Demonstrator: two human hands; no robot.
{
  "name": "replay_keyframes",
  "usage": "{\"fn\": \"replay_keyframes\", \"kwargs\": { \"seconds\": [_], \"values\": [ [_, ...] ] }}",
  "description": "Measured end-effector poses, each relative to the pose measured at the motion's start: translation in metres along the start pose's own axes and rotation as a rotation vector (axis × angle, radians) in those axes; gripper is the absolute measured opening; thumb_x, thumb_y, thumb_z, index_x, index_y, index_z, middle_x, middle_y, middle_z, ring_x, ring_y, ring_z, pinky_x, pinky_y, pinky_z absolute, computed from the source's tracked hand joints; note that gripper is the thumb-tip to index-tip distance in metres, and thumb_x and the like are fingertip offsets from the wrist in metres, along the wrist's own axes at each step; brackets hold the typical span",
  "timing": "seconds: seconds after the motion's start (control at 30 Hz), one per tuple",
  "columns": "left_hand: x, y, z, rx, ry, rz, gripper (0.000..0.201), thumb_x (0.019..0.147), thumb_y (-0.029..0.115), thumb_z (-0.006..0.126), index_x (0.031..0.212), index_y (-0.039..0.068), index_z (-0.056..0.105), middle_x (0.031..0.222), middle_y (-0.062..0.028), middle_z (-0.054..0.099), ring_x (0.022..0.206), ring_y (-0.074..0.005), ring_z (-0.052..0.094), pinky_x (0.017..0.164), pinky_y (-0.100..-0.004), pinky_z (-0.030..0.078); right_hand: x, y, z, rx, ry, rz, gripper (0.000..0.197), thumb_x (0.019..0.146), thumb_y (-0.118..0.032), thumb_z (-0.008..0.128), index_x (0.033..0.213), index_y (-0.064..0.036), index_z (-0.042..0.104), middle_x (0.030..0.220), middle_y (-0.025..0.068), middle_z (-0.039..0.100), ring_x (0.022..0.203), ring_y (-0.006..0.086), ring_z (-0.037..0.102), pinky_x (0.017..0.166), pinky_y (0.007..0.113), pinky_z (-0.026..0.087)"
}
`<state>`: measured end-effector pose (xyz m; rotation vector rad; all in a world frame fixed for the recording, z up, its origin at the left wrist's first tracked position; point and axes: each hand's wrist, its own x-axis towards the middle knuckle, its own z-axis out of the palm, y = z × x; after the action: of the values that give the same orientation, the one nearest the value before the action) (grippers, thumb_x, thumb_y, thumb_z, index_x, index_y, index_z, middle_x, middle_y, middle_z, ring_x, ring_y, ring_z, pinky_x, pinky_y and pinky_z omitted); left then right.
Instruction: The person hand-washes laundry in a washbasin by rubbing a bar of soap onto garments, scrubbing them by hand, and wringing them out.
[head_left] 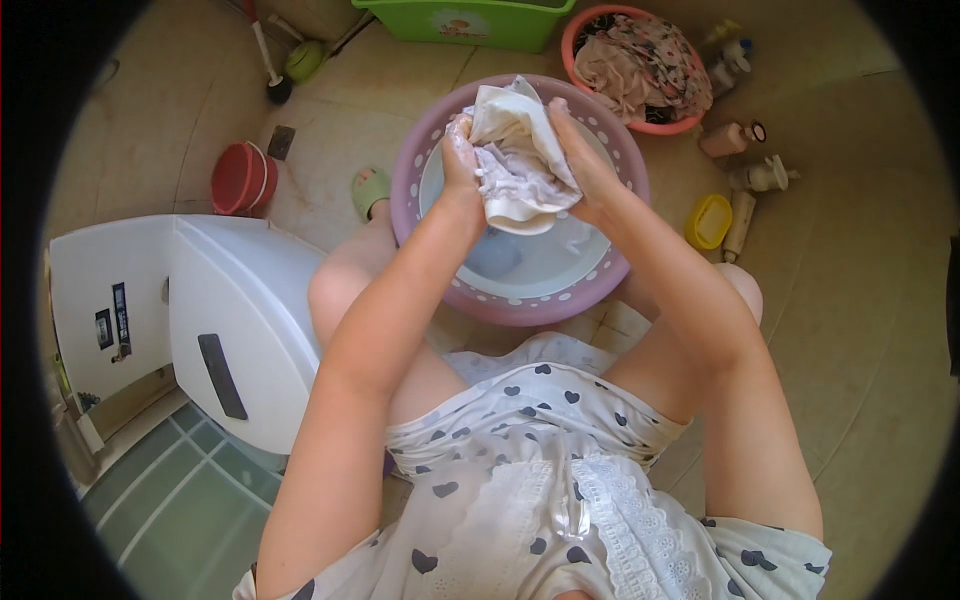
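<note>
Between my two hands is a bunched white cloth garment [522, 150], with whitish suds on its middle and along my fingers. My left hand [461, 170] grips its left side, fingers curled into the fabric. On the other side my right hand [588, 165] presses against the cloth, its fingers partly hidden behind it. The bundle is held above a pinkish-purple basin [410, 165] with white dots round its rim. Cloudy water [545, 260] lies in the basin, and a bluish rounded shape shows dimly in it, too unclear to name.
A coral tub [572, 50] of patterned clothes stands far right, near a green bin [470, 25]. Several bottles [730, 140] and a yellow dish [708, 222] line the right side. To the left are a red bucket [238, 180], a toilet brush [272, 75] and a white toilet [240, 320].
</note>
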<state>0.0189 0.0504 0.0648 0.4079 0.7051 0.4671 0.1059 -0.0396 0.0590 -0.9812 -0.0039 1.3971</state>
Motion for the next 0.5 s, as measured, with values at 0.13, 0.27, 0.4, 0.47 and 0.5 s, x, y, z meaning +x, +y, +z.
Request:
{"fn": "replay_keyframes", "kwargs": {
  "seconds": [0.13, 0.27, 0.4, 0.47, 0.5],
  "values": [
    [0.006, -0.005, -0.005, 0.053, 0.011, -0.036, 0.037, 0.085, 0.028, 0.033, 0.1, 0.002, 0.054, 0.101, -0.0135, 0.058, 0.088, -0.0262, 0.058, 0.082, -0.0414, 0.047, -0.018, 0.001, 0.02, 0.01, 0.09, -0.069, 0.046, 0.086, -0.045, 0.048, 0.113, -0.0071, 0.052, 0.105, 0.0069, 0.057, 0.092, 0.0169, 0.056, 0.08, 0.032, 0.046],
    [0.011, -0.012, -0.009, 0.141, 0.128, -0.016, 0.033, 0.088, 0.02, 0.029, 0.105, 0.004, 0.053, 0.097, -0.0113, 0.059, 0.088, -0.0232, 0.058, 0.082, -0.0368, 0.048, -0.006, 0.014, 0.012, -0.386, 0.134, -0.375, 0.042, 0.085, -0.037, 0.053, 0.112, -0.0046, 0.051, 0.11, 0.0117, 0.054, 0.097, 0.0219, 0.054, 0.084, 0.033, 0.043],
    [0.011, -0.01, -0.016, 0.161, 0.147, -0.043, 0.041, 0.086, 0.035, 0.029, 0.096, 0.004, 0.054, 0.089, -0.0137, 0.059, 0.08, -0.0252, 0.058, 0.073, -0.0359, 0.049, 0.001, 0.046, 0.014, -0.972, 0.291, -0.705, 0.042, 0.08, -0.035, 0.056, 0.109, -0.0052, 0.053, 0.104, 0.0203, 0.049, 0.1, 0.0333, 0.047, 0.086, 0.039, 0.037],
    [0.001, -0.003, -0.006, 0.061, 0.106, -0.139, 0.044, 0.086, 0.039, 0.029, 0.095, 0.005, 0.054, 0.088, -0.013, 0.059, 0.079, -0.0253, 0.058, 0.072, -0.0361, 0.049, -0.01, 0.047, 0.026, -1.076, 0.314, -0.761, 0.042, 0.079, -0.037, 0.056, 0.106, -0.0048, 0.054, 0.105, 0.0227, 0.048, 0.098, 0.037, 0.047, 0.08, 0.042, 0.038],
    [-0.004, -0.001, -0.003, -0.042, 0.064, -0.233, 0.047, 0.087, 0.043, 0.028, 0.094, 0.005, 0.055, 0.086, -0.0124, 0.059, 0.078, -0.0253, 0.058, 0.071, -0.0363, 0.049, -0.01, 0.045, 0.027, -1.074, 0.314, -0.757, 0.042, 0.079, -0.037, 0.056, 0.106, -0.0048, 0.054, 0.105, 0.0227, 0.048, 0.098, 0.037, 0.047, 0.08, 0.042, 0.038]
  ]
}}
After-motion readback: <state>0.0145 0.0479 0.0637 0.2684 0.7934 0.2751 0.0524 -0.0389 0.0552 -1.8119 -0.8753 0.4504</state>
